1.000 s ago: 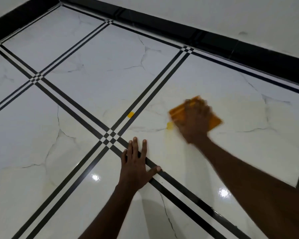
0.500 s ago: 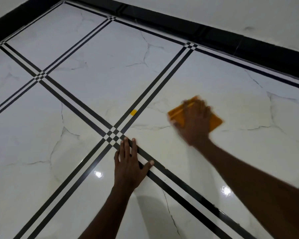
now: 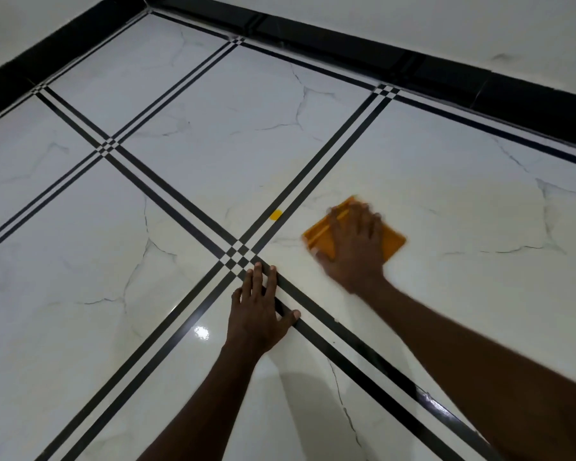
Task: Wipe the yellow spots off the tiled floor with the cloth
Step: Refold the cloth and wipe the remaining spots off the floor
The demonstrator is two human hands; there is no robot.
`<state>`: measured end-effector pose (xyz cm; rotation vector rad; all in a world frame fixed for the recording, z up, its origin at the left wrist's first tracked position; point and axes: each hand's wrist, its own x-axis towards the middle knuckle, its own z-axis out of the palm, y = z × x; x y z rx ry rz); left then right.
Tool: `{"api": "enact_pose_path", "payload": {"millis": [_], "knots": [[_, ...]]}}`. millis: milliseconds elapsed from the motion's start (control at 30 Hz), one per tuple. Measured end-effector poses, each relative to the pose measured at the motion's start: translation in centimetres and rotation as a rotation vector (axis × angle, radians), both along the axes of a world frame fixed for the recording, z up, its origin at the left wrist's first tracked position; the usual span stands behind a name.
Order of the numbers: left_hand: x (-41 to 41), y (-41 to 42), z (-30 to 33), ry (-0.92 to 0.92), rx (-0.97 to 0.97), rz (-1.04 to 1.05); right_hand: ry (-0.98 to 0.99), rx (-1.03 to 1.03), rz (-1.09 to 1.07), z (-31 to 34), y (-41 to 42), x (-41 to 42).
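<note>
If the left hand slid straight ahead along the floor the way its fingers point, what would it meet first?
The left hand lies flat with its fingers toward the checkered crossing of black stripes, painted flat on the floor. Nothing raised stands in that line. The yellow spot lies beyond, slightly to the right, and the cloth is well off it.

a black skirting band (image 3: 363, 44) is seen along the foot of a white wall (image 3: 446, 21) at the top, meeting a second black band (image 3: 47, 51) at the upper left corner.
</note>
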<state>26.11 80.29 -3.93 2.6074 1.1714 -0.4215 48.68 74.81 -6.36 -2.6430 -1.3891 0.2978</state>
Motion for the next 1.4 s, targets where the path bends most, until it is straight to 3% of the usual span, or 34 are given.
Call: {"api": "enact_pose_path", "payload": {"millis": [67, 167, 367, 533, 700, 767, 867, 1033, 1100, 1167, 1267, 1333, 1400], "knots": [[-0.9, 1.1, 0.7, -0.005, 0.01, 0.031, 0.006, 0.009, 0.206, -0.3, -1.5, -5.1], [-3.5, 3.1, 1.6, -0.055, 0.054, 0.129, 0.004, 0.042, 0.256, -0.7, -5.9, -6.5], [-9.3, 6.6, 1.7, 0.004, 0.055, 0.316, -0.059, -0.035, -0.019, -0.7, -5.0, 1.2], [-11.0, 7.5, 0.5, 0.108, -0.031, 0.303, -0.029, -0.041, -0.209, -0.4, 2.7, -0.3], [-11.9, 7.3, -0.1, 0.034, 0.026, 0.3, 0.009, 0.022, 0.245, -0.9, 1.0, -11.3], [-12.4, 7.1, -0.5, -0.007, 0.037, 0.309, 0.027, 0.024, 0.285, -0.9, -1.3, -11.4], [-12.7, 7.1, -1.0, -0.06, 0.009, 0.331, -0.002, -0.009, 0.144, -0.9, -0.5, -5.9], [-12.9, 7.1, -1.3, -0.128, 0.003, 0.38, 0.002, -0.003, -0.135, -0.6, 11.2, -1.3], [-13.2, 7.4, -1.2, -0.144, -0.016, 0.386, 0.029, -0.029, -0.052, -0.5, 15.3, -5.0], [-13.7, 7.6, -1.0, -0.152, -0.025, 0.392, -0.021, -0.008, 0.211, -0.9, 15.8, -10.6], [-14.5, 7.6, -1.2, -0.162, -0.046, 0.396, -0.006, 0.009, 0.54, -1.1, 9.5, -15.2], [-14.8, 7.5, -1.5, -0.168, -0.053, 0.388, 0.021, -0.002, 0.547, -0.9, 5.5, -12.8], [-15.0, 7.3, -1.6, -0.149, -0.049, 0.365, -0.032, -0.019, 0.401, -1.1, 5.4, -7.7]]}}
